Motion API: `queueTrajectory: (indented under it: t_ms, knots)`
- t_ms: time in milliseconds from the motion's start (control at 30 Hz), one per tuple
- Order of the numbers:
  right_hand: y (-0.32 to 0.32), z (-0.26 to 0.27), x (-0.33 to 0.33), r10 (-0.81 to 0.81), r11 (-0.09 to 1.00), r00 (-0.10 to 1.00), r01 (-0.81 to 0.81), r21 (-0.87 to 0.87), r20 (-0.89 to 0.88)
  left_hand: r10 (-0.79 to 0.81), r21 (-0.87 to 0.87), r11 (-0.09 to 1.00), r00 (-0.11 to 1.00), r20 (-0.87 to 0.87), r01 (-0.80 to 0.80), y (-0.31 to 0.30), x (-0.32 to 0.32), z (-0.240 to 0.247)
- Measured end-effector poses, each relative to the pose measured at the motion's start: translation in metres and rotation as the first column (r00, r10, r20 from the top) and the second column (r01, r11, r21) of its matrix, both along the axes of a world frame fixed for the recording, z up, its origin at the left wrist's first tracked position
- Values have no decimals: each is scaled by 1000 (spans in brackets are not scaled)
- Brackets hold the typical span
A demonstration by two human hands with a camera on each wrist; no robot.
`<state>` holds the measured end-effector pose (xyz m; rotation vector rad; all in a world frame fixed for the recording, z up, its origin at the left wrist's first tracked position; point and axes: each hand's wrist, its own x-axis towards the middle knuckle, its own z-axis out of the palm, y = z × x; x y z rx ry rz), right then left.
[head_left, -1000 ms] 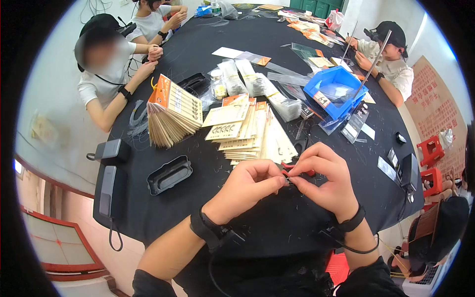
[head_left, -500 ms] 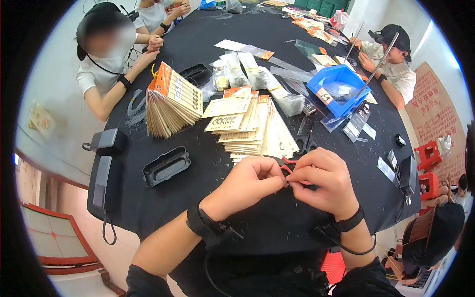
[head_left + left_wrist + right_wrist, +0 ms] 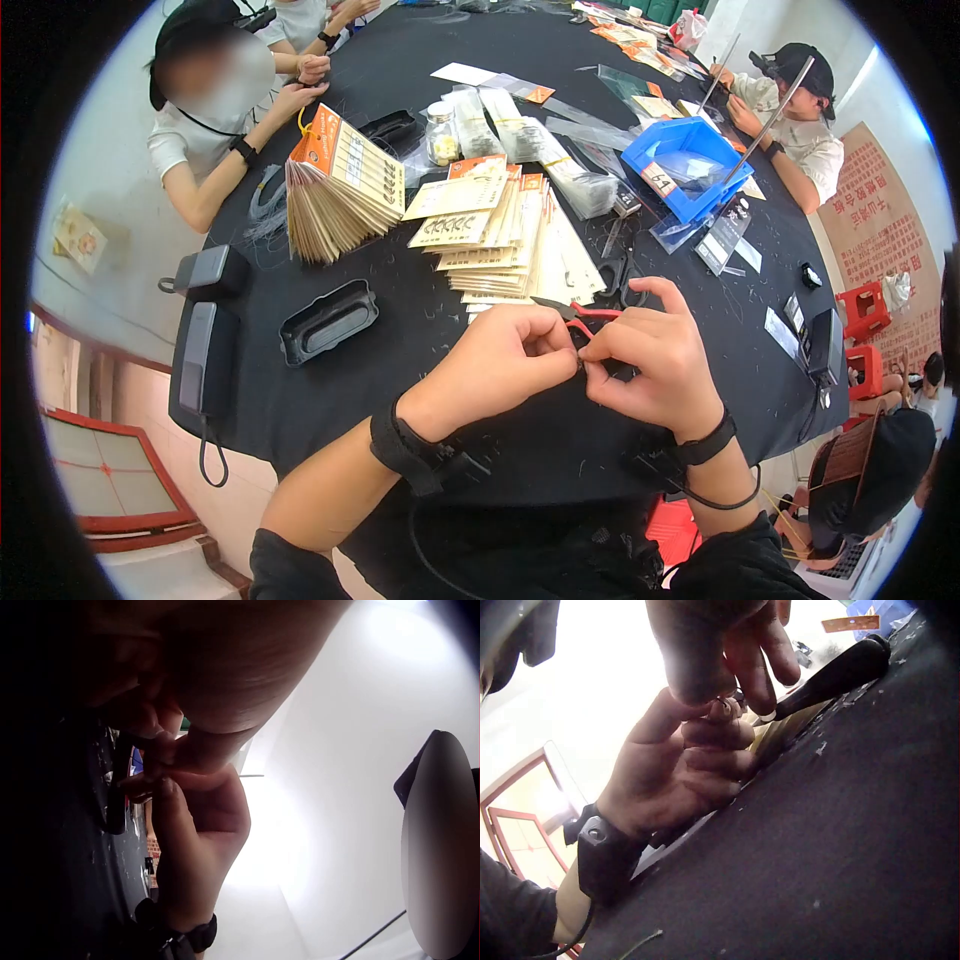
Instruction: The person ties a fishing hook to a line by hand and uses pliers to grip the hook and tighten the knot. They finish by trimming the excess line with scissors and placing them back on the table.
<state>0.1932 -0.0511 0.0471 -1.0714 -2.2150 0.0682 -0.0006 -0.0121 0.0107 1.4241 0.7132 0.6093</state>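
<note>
In the head view, my left hand (image 3: 505, 362) and right hand (image 3: 655, 365) meet fingertip to fingertip above the black cloth. Between them, thumbs and forefingers pinch a tiny dark item (image 3: 739, 696), thin and curved in the right wrist view; its full shape is hidden. One finger of my right hand points up, clear of the pinch. Just beyond the fingertips lie red-handled pliers (image 3: 597, 314), partly covered by the right hand. Black scissors (image 3: 622, 277) rest behind them, beside fanned cards (image 3: 475, 228) carrying rows of small hooks.
A thick card bundle (image 3: 345, 185) stands at left, with an empty black tray (image 3: 329, 322) nearer me. Plastic packets (image 3: 580, 190), a lidded jar (image 3: 441, 138) and a blue bin (image 3: 680, 165) lie farther back. Power banks (image 3: 208, 358) sit at the left edge. Other people work around the table.
A finger of my right hand has lifted away from the others. The pliers' dark jaws show more plainly past my left hand. Both hands remain together, and the head view has shifted slightly.
</note>
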Motion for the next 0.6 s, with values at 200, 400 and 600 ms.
queueTrajectory:
  t_ms: [200,400,600]
  knots:
    - [-1,3,-1,-21,1000,998,22,-13,51,-16,15,1000,999,-42,17,0,0,-1]
    - [0,1,-2,-25,1000,997,24,12,68,-15,53,998,997,-78,19,-1,0,2]
    - [-1,2,-2,-59,998,994,60,-6,88,-24,50,998,997,-69,28,-1,-1,2]
